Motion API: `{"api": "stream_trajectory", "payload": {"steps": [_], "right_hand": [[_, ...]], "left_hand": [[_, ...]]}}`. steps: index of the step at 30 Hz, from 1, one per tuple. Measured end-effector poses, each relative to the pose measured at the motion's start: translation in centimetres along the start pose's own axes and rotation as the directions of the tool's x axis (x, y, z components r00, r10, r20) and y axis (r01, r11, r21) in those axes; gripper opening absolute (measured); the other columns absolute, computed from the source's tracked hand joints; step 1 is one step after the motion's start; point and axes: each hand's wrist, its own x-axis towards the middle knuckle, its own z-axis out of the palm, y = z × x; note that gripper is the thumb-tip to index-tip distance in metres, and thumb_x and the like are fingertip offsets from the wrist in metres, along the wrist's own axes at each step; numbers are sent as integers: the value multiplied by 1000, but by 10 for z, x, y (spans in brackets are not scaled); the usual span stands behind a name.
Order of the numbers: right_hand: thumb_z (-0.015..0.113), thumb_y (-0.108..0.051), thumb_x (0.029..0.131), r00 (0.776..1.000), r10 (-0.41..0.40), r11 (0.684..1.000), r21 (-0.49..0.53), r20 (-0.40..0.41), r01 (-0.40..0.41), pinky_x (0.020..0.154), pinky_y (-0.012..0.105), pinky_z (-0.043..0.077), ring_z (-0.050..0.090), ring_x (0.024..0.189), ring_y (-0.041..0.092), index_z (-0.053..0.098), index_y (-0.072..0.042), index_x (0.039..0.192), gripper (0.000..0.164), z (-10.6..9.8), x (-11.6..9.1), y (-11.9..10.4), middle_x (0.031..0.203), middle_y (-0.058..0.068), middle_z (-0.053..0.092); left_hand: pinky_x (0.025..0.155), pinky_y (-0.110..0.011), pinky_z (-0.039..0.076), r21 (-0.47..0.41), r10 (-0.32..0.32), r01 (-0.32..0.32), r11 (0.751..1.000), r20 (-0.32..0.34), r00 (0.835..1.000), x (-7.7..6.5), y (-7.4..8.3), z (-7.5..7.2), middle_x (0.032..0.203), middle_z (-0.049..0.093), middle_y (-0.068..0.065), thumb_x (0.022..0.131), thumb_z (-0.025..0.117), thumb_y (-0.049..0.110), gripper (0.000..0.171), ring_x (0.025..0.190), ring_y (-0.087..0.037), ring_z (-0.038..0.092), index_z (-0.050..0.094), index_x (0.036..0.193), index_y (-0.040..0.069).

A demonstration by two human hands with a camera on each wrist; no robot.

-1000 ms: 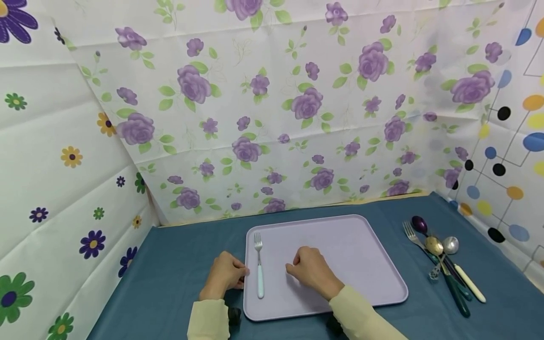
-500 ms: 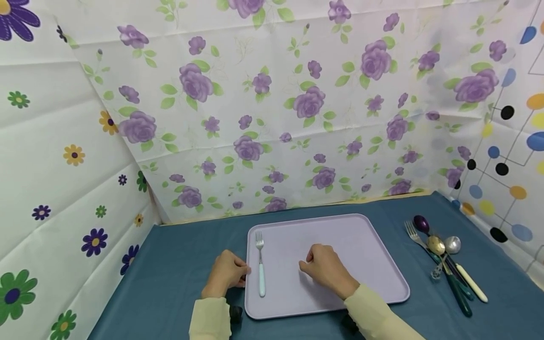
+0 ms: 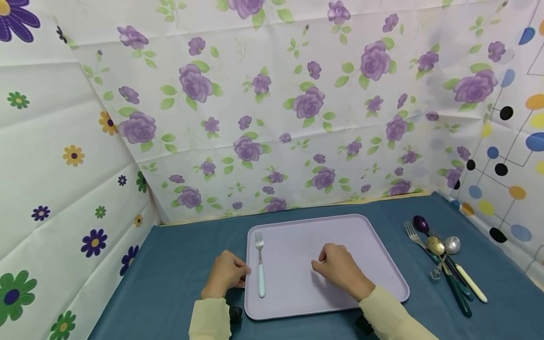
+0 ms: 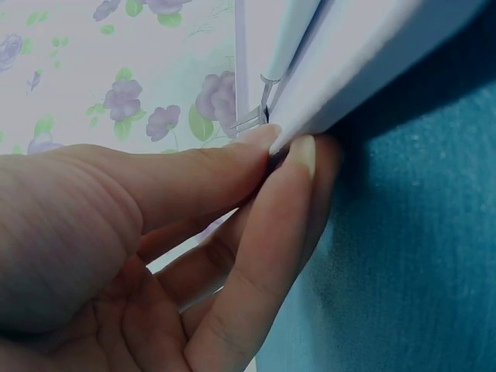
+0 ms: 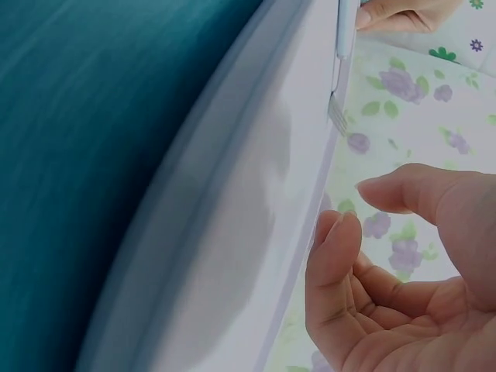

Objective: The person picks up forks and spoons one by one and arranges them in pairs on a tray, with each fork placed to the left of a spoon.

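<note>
A pale lilac tray (image 3: 289,255) lies on the blue tablecloth. Along its left side rests a fork (image 3: 261,278) with a light blue handle, tines pointing away from me. My left hand (image 3: 226,274) pinches the tray's left rim; the left wrist view has the thumb on one side of the rim (image 4: 341,85) and the fingertips on the other. Over the middle of the tray is my right hand (image 3: 340,269), holding nothing. Its fingers (image 5: 329,256) are loosely bent, with a gap to the thumb in the right wrist view.
To the right of the tray lies a loose pile of cutlery: a fork (image 3: 415,236), a purple spoon (image 3: 420,224), a gold spoon (image 3: 435,245), a silver spoon (image 3: 452,245), and green and cream handles (image 3: 471,283). Patterned cloth walls (image 3: 272,118) enclose the table at the back and sides.
My right hand has moved right across the tray, from near the fork to past the middle. The left hand keeps its pinch on the rim, and the fork and tray stay in place.
</note>
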Motion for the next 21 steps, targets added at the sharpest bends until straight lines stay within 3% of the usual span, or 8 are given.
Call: {"api": "stream_trajectory", "payload": {"steps": [21], "right_hand": [[76,-20,78,999,50,998,-36,-11,-50,53,29,46,49,55,10,61,-9,70,20,-22,-10,25,67,0,59]], "left_hand": [[48,-29,57,17,6,-5,1000,-19,1000,1,-2,2,67,66,-8,81,73,3,6,51,-15,62,75,76,2]]}}
